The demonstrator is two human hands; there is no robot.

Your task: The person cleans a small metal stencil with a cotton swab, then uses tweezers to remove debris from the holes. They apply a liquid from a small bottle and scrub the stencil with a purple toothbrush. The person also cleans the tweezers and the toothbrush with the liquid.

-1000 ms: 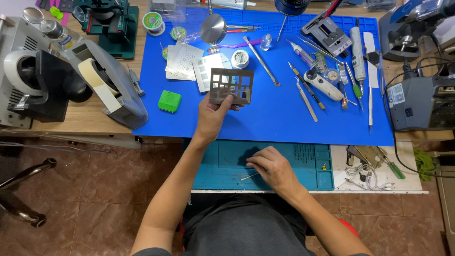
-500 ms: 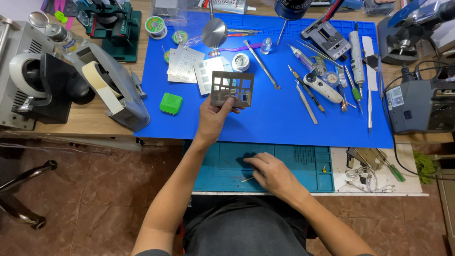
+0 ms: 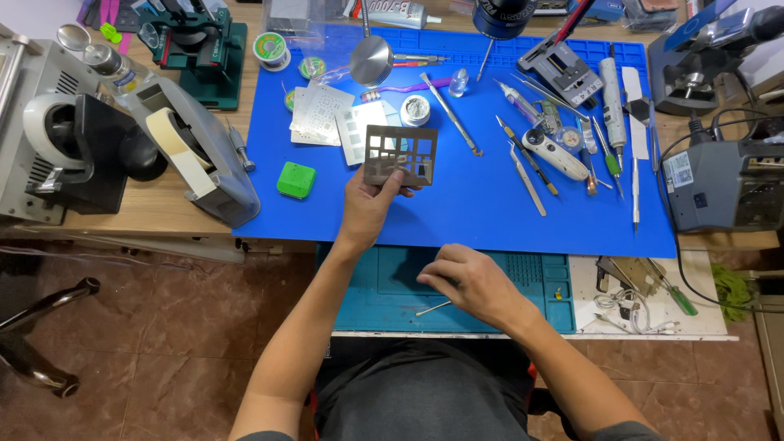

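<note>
Metal, thin and cut with square windows, the stencil plate [image 3: 400,154] is pinched at its lower edge by the left hand [image 3: 369,204] above the blue mat [image 3: 490,204]. Nearer the body, the right hand [image 3: 471,282] curls loosely on the teal mat [image 3: 392,286], fingers over a slim metal tool [image 3: 433,308]; whether it grips is unclear.
</note>
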